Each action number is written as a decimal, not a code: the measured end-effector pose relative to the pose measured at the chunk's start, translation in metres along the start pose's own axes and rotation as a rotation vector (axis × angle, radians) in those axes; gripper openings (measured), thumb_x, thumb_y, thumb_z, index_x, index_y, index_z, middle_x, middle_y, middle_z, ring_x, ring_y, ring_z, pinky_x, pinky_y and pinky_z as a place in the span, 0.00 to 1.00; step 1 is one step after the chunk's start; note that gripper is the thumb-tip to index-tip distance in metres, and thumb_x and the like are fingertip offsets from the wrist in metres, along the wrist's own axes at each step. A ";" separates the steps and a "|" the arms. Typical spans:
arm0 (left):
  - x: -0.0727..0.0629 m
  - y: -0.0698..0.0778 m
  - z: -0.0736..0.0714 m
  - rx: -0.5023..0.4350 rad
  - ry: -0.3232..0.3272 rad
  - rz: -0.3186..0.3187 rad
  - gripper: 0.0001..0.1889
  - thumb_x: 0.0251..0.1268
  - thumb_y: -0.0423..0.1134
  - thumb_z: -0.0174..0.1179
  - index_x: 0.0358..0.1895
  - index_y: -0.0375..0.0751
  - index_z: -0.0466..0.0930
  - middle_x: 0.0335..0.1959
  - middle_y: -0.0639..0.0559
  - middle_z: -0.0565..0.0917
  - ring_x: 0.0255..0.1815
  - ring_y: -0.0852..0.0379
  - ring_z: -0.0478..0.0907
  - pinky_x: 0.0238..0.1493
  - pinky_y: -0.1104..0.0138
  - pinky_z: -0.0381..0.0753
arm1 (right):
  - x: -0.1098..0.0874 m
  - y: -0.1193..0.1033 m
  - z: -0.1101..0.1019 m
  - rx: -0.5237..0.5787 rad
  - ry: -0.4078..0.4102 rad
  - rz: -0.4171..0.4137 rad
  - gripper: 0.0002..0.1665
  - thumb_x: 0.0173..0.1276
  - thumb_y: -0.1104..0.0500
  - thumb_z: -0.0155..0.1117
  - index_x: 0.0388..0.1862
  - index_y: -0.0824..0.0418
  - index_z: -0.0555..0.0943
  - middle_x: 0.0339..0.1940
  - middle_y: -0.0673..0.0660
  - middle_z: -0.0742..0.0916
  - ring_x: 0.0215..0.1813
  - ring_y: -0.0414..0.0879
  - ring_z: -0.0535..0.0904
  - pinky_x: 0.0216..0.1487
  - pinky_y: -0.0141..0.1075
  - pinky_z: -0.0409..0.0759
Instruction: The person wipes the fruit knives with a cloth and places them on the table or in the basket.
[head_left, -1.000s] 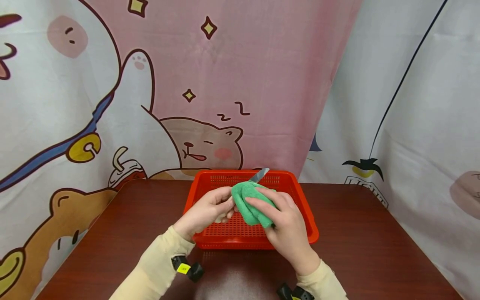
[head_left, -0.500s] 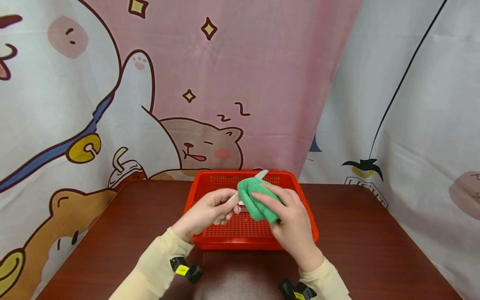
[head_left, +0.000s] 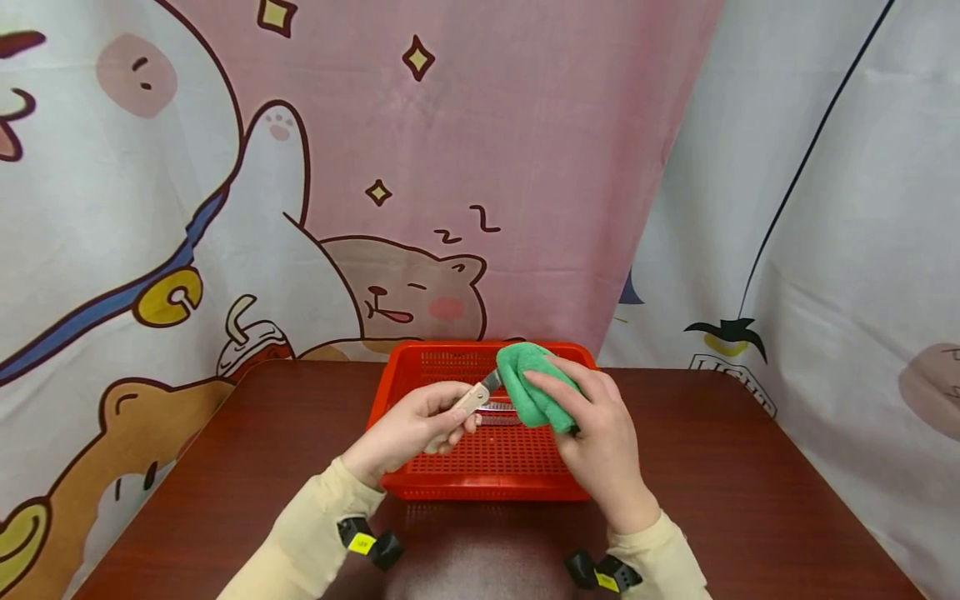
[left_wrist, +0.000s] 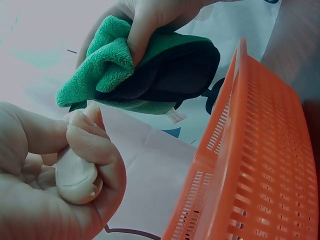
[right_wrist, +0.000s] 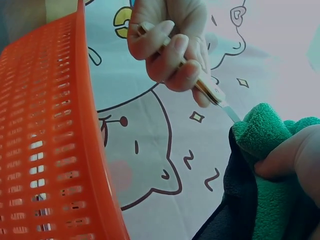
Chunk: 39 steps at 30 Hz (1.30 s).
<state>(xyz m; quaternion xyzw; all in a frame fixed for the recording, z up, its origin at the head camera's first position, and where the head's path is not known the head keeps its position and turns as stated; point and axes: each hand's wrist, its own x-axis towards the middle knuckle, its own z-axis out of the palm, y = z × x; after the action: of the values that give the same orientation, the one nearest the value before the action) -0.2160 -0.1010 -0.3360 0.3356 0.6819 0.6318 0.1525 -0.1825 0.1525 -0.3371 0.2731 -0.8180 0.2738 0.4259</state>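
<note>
My left hand grips the pale beige handle of a knife, which looks like a folding fruit knife. Its blade points up and to the right. A green towel covers most of that blade; only a short stretch near the handle shows. The towel is held by my right hand, fingers over its top and thumb beneath. In the right wrist view the left fingers curl round the knife handle, and the blade runs into the fold of the towel. The towel's underside is dark in the left wrist view.
Below both hands a red plastic basket with slotted walls stands on the brown table. Inside it lie some slim, shiny items, partly hidden by the towel and left hand. A cartoon-printed curtain hangs behind the table.
The towel and right hand have slid up and right along the blade, away from the handle. The blade's base now shows, while its tip is covered. The left hand has hardly moved.
</note>
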 end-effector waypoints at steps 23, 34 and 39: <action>-0.003 0.000 -0.006 -0.072 0.004 -0.076 0.09 0.77 0.33 0.50 0.46 0.29 0.77 0.26 0.43 0.73 0.20 0.59 0.65 0.20 0.71 0.65 | -0.002 0.017 -0.018 -0.013 0.070 0.084 0.44 0.44 0.85 0.64 0.57 0.50 0.84 0.60 0.57 0.81 0.54 0.59 0.75 0.52 0.51 0.69; -0.003 0.002 -0.007 0.108 0.120 -0.099 0.11 0.77 0.38 0.52 0.50 0.36 0.79 0.30 0.46 0.78 0.25 0.55 0.70 0.24 0.70 0.70 | -0.001 0.016 -0.021 -0.017 0.082 0.079 0.44 0.42 0.85 0.66 0.56 0.51 0.84 0.60 0.57 0.82 0.53 0.59 0.75 0.51 0.50 0.68; -0.002 0.004 -0.003 0.389 0.235 -0.070 0.08 0.76 0.39 0.54 0.48 0.43 0.81 0.27 0.51 0.77 0.26 0.52 0.72 0.26 0.66 0.73 | -0.001 0.014 -0.022 -0.009 0.086 0.079 0.44 0.42 0.85 0.65 0.56 0.51 0.85 0.60 0.57 0.82 0.53 0.59 0.75 0.52 0.50 0.68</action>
<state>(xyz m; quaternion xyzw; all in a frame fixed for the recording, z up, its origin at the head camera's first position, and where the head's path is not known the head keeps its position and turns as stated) -0.2156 -0.1048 -0.3319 0.2590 0.8151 0.5176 0.0266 -0.1800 0.1775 -0.3301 0.2267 -0.8102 0.2982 0.4508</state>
